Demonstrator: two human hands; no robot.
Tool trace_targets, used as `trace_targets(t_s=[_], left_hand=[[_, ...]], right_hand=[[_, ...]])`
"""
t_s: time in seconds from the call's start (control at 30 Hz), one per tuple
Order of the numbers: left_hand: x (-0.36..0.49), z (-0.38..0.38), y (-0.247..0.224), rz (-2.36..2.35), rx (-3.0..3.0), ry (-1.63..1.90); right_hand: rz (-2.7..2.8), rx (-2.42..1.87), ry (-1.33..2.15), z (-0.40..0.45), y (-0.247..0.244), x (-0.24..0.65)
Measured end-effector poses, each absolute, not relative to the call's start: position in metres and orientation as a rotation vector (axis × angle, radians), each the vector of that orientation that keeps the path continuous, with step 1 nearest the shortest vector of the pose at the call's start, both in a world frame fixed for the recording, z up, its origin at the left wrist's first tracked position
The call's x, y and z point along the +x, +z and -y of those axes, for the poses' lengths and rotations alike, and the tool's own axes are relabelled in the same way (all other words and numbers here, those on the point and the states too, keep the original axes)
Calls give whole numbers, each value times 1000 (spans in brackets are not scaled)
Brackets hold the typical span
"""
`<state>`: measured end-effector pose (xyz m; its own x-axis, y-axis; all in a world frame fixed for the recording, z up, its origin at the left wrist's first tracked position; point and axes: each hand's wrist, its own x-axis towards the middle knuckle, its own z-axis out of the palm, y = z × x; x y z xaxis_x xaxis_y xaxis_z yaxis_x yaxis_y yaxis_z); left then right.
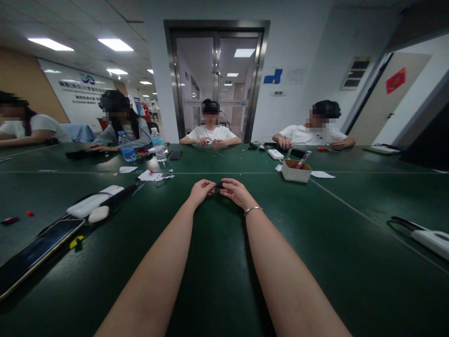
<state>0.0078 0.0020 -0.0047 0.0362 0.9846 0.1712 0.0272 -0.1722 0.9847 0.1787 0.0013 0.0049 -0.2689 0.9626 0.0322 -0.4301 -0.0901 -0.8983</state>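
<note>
Here, the wearer's left hand (202, 193) and right hand (238, 193) are curled narrow, fingertips pinching a small black piece (219, 185) between them over the green table (217, 262). Beyond, to the right, a pen (303, 159) leans in a box (295, 175). Farther, to the left, a bottle (126, 147) partly hides a co-worker (142, 135); its blue label is too blurred to read. The wall sign (80, 89) behind carries a blue wavy logo and Chinese characters, also indistinct.

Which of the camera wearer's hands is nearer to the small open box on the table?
Right. The right hand is left of the open box and slightly nearer the camera; the left hand is farther left, beyond the right hand.
</note>
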Motion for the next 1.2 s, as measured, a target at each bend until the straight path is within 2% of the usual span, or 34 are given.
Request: trace_targets(t_s=[0.47, 1.2], left_hand=[[5, 0, -1, -1424, 1724, 1255], [6, 2, 2, -1643, 1613, 1139]], right_hand=[[1049, -752, 1638, -2, 4, 177], [1121, -714, 1647, -3, 3, 177]])
